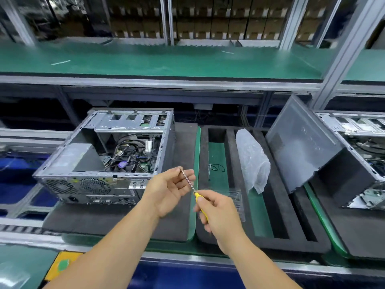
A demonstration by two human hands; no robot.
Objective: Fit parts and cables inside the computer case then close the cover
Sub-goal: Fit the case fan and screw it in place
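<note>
Holding a yellow-handled screwdriver in the right hand, grip curled round the handle, thumb laid along its top, shaft slanting up and to the left. Pinching the metal tip between thumb and fingertips of the left hand, palm turned upward, remaining fingers loosely bent. Both forearms bare, reaching in from the near edge and meeting just right of the case's near right corner.

Lying on its side, left of centre, on a dark foam pad: the computer case, cover off, open side facing up. Inside, toward the right: a tangle of black cables, a white connector and a purple part. At the far end, a metal drive cage with cut-outs. On the near face, fan grilles and rear ports. No readable writing on the case; a pale label on the inner box at the left, too blurred to read.

Right of the hands, a black foam tray with long slots on the green tabletop, a crumpled clear plastic bag lying on it, a small black cable loop at its far left. Near the right hand, a clear plastic piece on the tray. Farther right, a grey side cover propped tilted against a second open case. Beyond, a green shelf, with blurred cartons behind it.
</note>
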